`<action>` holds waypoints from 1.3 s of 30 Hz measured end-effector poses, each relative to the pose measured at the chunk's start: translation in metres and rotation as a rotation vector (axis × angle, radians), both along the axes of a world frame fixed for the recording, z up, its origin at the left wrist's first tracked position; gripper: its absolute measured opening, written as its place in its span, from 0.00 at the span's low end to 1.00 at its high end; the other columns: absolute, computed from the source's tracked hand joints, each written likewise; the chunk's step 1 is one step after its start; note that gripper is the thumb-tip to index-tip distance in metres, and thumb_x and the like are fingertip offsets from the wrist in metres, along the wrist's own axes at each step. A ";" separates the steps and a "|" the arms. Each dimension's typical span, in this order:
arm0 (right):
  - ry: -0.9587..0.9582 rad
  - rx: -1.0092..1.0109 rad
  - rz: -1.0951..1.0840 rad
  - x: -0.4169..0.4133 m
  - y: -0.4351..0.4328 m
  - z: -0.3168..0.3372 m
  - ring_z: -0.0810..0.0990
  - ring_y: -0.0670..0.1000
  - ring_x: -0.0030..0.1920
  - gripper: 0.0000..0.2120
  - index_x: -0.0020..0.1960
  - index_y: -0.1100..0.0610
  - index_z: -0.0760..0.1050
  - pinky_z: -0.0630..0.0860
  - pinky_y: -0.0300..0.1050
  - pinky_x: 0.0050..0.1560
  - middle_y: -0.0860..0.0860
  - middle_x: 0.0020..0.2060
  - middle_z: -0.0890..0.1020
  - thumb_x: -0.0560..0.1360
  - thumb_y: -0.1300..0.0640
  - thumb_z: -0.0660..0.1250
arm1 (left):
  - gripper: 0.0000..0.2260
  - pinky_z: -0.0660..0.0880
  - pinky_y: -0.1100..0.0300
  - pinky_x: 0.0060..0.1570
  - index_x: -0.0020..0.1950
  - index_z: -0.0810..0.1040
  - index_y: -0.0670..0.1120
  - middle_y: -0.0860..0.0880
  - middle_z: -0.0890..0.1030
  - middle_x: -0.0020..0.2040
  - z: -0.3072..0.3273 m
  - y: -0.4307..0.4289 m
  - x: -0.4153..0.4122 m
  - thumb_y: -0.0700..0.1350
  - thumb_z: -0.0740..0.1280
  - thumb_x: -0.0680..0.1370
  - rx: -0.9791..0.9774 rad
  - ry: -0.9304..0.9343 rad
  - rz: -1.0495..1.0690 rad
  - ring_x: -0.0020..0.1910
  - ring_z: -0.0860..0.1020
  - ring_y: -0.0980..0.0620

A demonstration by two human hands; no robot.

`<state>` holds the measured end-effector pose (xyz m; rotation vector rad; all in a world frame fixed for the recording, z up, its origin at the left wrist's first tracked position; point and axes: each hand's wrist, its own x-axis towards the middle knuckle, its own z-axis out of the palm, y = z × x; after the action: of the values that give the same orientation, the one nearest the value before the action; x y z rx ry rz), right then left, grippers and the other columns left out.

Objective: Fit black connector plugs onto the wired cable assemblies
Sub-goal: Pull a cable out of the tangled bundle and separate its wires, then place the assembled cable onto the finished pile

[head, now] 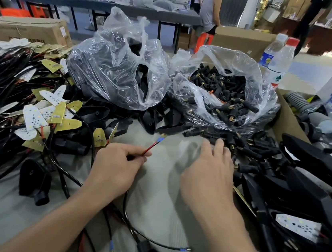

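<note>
At the far left a tangled heap of cable assemblies (8, 89) covers the grey table (152, 199), black and red wires mixed with white LED boards (32, 116) and brass-coloured plates (68, 124); a long cardboard box (26, 29) lies behind the heap. Just right of it stands a clear plastic bag (116, 65) filled with black housings, more of which spill out around its base. In front, the left hand (113, 171) is curled, thumb and forefinger pinching a red wire lead (150, 147) that angles up and to the right and ends in a blue-sleeved metal terminal (161, 138), held above bare table. The cable runs back under the palm towards the person. The right hand (209, 175), slightly blurred, is spread palm down with its fingers fairly straight, holding nothing that shows; its fingertips (220, 145) reach the edge of a loose scatter of black connector plugs (250, 144) with brass ends. Behind that scatter an open second plastic bag (226, 66) holds many more of the same plugs. Two water bottles (280, 58) stand behind it to the right. At the far right an open carton (287, 122) holds grey tubing, and larger black housings (304, 184) lie piled in front of it, one white LED board (297, 225) among them.
</note>
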<state>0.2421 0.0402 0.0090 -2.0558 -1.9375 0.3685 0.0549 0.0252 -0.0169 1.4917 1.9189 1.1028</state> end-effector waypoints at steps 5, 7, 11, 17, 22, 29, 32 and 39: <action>-0.180 -0.074 0.035 0.004 -0.004 0.001 0.71 0.60 0.69 0.21 0.68 0.55 0.69 0.63 0.54 0.73 0.55 0.67 0.74 0.75 0.60 0.59 | 0.16 0.68 0.81 0.40 0.49 0.87 0.59 0.74 0.80 0.39 0.000 -0.003 0.000 0.37 0.72 0.75 0.024 0.095 -0.002 0.43 0.78 0.73; -0.077 -0.037 0.130 0.003 -0.007 0.003 0.75 0.58 0.66 0.17 0.62 0.52 0.73 0.68 0.51 0.66 0.52 0.64 0.75 0.74 0.63 0.62 | 0.17 0.69 0.81 0.41 0.53 0.87 0.58 0.67 0.83 0.38 0.001 -0.003 0.001 0.36 0.73 0.73 0.060 0.111 0.001 0.43 0.79 0.71; 0.013 0.175 0.308 -0.002 -0.014 0.005 0.70 0.54 0.69 0.21 0.65 0.49 0.76 0.64 0.45 0.68 0.48 0.70 0.73 0.73 0.60 0.68 | 0.16 0.68 0.81 0.42 0.53 0.87 0.58 0.67 0.82 0.38 0.002 -0.006 0.002 0.38 0.75 0.72 0.104 0.145 0.011 0.43 0.79 0.72; -0.220 -0.011 0.188 0.012 -0.012 0.008 0.69 0.56 0.66 0.18 0.62 0.52 0.70 0.68 0.48 0.66 0.51 0.64 0.72 0.73 0.62 0.62 | 0.08 0.68 0.80 0.41 0.51 0.87 0.59 0.78 0.75 0.33 0.002 -0.006 0.001 0.47 0.74 0.75 0.157 0.144 0.019 0.45 0.77 0.76; -0.012 0.043 0.197 0.008 -0.005 0.006 0.70 0.56 0.69 0.19 0.57 0.55 0.78 0.68 0.46 0.59 0.52 0.69 0.71 0.70 0.70 0.63 | 0.10 0.67 0.77 0.41 0.45 0.82 0.62 0.70 0.82 0.35 0.000 -0.003 0.001 0.45 0.75 0.73 0.154 0.099 0.064 0.43 0.79 0.69; 0.153 0.195 0.143 0.002 0.001 -0.006 0.75 0.53 0.50 0.16 0.46 0.49 0.77 0.64 0.43 0.40 0.47 0.44 0.76 0.70 0.68 0.62 | 0.12 0.69 0.71 0.37 0.37 0.80 0.63 0.70 0.80 0.40 0.003 -0.009 0.007 0.47 0.77 0.72 0.151 0.180 0.061 0.40 0.78 0.67; 0.696 0.260 0.154 -0.010 -0.002 -0.003 0.77 0.44 0.41 0.11 0.45 0.46 0.76 0.68 0.36 0.41 0.45 0.41 0.81 0.73 0.63 0.69 | 0.11 0.72 0.67 0.47 0.41 0.82 0.63 0.65 0.79 0.42 0.000 -0.009 0.007 0.46 0.78 0.71 0.196 0.148 0.059 0.49 0.76 0.66; 1.059 0.137 0.052 -0.010 0.002 -0.004 0.74 0.47 0.31 0.13 0.54 0.41 0.80 0.76 0.54 0.41 0.46 0.32 0.79 0.71 0.51 0.66 | 0.15 0.73 0.57 0.53 0.41 0.83 0.58 0.66 0.79 0.43 -0.001 -0.007 0.010 0.35 0.74 0.72 0.274 0.249 -0.042 0.48 0.74 0.60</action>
<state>0.2319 0.0421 0.0049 -1.2609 -1.2804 1.0363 0.0653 0.0184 -0.0181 1.8872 1.9458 1.2510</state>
